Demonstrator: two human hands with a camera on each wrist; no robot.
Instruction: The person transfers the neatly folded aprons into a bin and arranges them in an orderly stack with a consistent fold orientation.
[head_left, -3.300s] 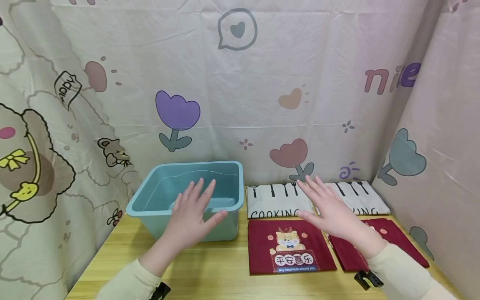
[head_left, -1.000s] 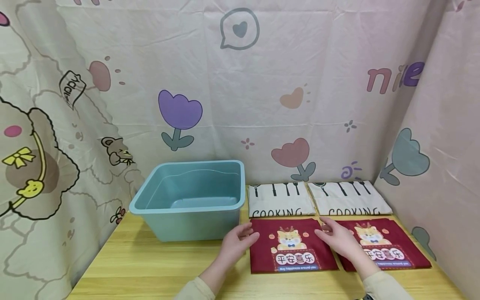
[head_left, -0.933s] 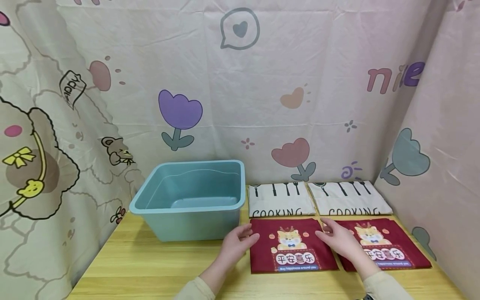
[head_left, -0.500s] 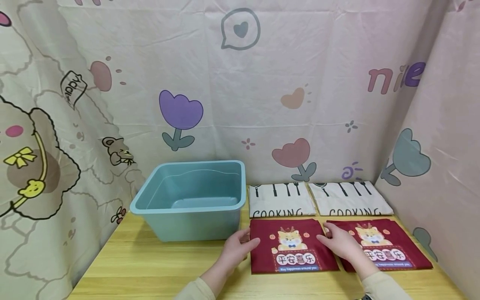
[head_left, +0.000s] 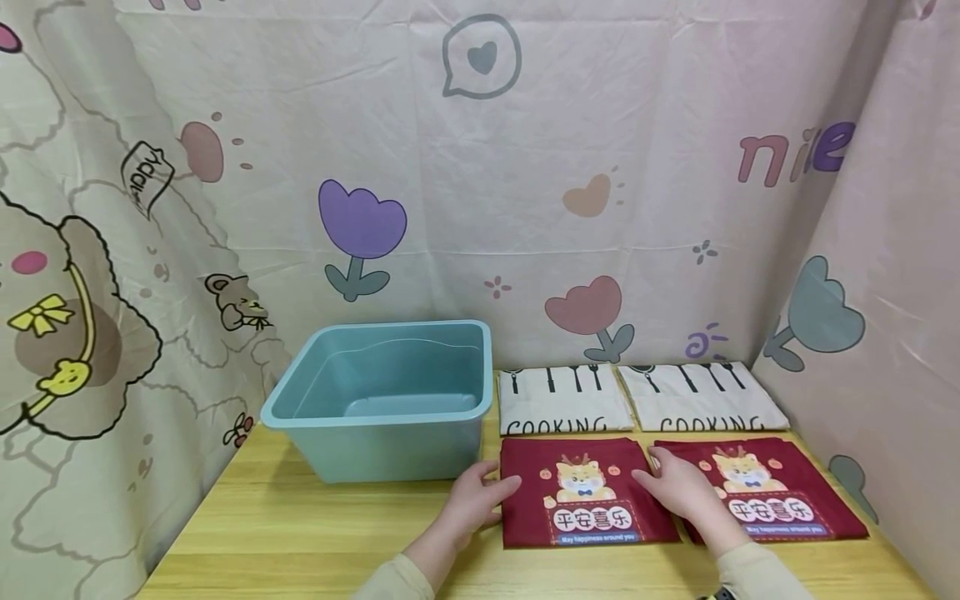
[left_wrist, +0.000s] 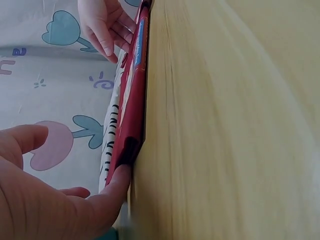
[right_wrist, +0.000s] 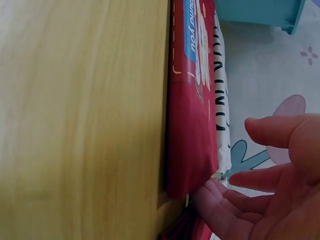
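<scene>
A folded dark red cloth (head_left: 585, 500) with a cartoon animal and lettering lies flat on the wooden table, between the two hands. At its left edge is the left hand (head_left: 468, 504); a fingertip touches the cloth's corner in the left wrist view, and the thumb (left_wrist: 27, 137) stands apart from it. The right hand (head_left: 682, 487) is at the opposite edge. There, in the right wrist view, fingertips (right_wrist: 207, 192) meet the cloth's end with the thumb raised clear of it. A second matching red cloth (head_left: 813, 492) lies to the right, partly behind the right hand.
An open teal plastic bin (head_left: 390, 450) stands at the back left of the table (head_left: 300, 542). Behind the red cloths lie two folded white cloths, one left (head_left: 562, 400) and one right (head_left: 697, 398), printed with utensils and "COOKING". A patterned curtain (head_left: 480, 183) hangs behind.
Both hands came down from being raised with spread fingers over the bin and cloths to the two sides of the left red cloth. Over the last half second they have barely moved.
</scene>
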